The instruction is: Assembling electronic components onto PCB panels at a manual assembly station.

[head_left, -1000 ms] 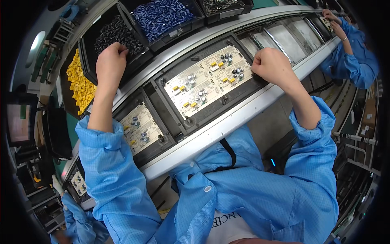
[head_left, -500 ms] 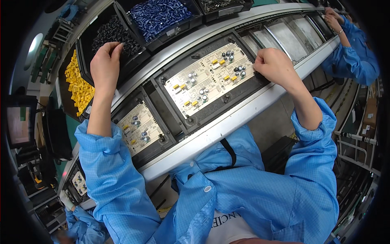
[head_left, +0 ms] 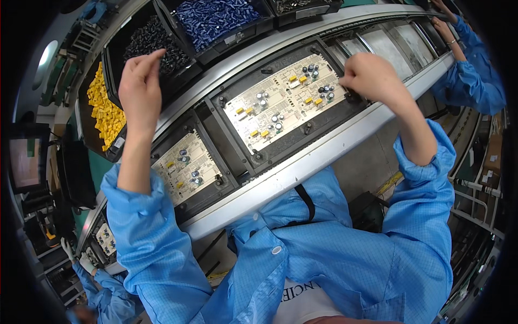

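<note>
My left hand (head_left: 141, 92) is raised at the near edge of a bin of small black parts (head_left: 148, 40). Its thumb and fingers are drawn together, and whatever they may hold is too small to make out. At the right end of a cream circuit board (head_left: 264, 116), my right hand (head_left: 372, 78) is closed with its fingertips pinched just over the board's edge. Anything between them is hidden. Yellow block parts, dark round capacitors and white-topped ones stand on this board, which lies in a black carrier frame (head_left: 280, 148).
A second circuit board (head_left: 189, 167) sits in a carrier to the left on the metal-railed conveyor (head_left: 302, 178). Bins of yellow parts (head_left: 105, 116) and blue parts (head_left: 216, 21) line the far side. Co-workers' arms show at right (head_left: 467, 70) and lower left (head_left: 105, 286).
My right hand has tilted and risen slightly at the board's end. The left hand's fingers have straightened a little beside the black-parts bin. The boards appear shifted slightly rightward.
</note>
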A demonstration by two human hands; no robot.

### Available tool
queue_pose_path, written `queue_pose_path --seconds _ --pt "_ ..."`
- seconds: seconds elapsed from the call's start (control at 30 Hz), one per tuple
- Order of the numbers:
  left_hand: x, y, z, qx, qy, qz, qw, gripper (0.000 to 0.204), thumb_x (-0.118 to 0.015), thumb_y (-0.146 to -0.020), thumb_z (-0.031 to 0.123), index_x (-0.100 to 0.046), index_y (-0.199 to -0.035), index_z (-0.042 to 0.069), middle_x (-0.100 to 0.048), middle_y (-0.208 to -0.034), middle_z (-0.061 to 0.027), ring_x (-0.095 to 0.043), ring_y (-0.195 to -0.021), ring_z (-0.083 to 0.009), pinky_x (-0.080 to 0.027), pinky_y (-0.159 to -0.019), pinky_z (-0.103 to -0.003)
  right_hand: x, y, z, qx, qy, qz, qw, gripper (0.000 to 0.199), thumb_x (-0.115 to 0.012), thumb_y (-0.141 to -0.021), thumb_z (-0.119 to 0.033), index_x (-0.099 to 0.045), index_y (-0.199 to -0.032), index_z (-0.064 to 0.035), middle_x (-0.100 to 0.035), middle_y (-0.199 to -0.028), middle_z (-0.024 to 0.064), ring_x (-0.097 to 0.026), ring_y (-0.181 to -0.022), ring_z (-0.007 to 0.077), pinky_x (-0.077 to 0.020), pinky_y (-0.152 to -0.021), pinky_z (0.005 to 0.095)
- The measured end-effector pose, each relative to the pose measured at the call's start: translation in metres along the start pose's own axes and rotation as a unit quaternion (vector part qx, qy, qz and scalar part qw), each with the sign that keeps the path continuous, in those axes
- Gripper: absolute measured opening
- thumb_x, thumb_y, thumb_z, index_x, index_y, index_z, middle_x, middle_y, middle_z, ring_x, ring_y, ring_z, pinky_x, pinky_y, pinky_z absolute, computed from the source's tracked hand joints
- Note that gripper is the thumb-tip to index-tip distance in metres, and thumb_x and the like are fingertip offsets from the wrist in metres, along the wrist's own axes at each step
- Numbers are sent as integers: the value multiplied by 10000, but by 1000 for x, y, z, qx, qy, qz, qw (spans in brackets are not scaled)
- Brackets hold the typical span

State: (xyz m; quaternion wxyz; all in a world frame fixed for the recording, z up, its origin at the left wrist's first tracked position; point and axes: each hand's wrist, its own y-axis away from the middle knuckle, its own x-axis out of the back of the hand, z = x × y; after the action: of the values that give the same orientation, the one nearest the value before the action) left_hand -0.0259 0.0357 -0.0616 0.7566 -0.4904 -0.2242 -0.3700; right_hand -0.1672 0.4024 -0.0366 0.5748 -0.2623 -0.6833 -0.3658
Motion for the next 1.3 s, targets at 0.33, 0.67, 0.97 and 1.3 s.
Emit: queue_pose_path --seconds 0.33,0.67,0.97,1.3 --pt "-37 32 94 -66 146 -234 959 118 -716 -746 25 -711 -863 39 -689 -863 -110 -653 -807 -281 -521 -731 -361 34 -130 -34 84 -110 306 942 201 -621 -785 -194 -700 -779 -9 -681 -797 205 -667 -802 372 -534 -735 450" --pt "-62 28 83 11 153 -313 937 177 -701 -762 -51 -724 -927 9 -702 -920 -94 -658 -851 -194 -523 -771 -291 11 -145 -16 55 -227 292 928 148 -662 -773 -154 -728 -836 -39 -695 -876 191 -672 -829 356 -529 -755 434" --pt "-64 26 95 24 118 -297 947 147 -709 -745 -2 -698 -884 45 -690 -794 -85 -650 -790 -253 -523 -706 -344 4 -151 -13 94 -306 368 873 179 -658 -780 -113 -724 -898 6 -697 -857 197 -682 -828 331 -534 -776 390" --pt "-63 26 105 26 83 -287 954 155 -707 -742 11 -671 -888 50 -678 -770 -114 -651 -740 -282 -523 -684 -369 11 -146 -16 91 -473 256 838 160 -643 -873 -128 -696 -863 23 -676 -682 111 -650 -564 146 -507 -540 284"
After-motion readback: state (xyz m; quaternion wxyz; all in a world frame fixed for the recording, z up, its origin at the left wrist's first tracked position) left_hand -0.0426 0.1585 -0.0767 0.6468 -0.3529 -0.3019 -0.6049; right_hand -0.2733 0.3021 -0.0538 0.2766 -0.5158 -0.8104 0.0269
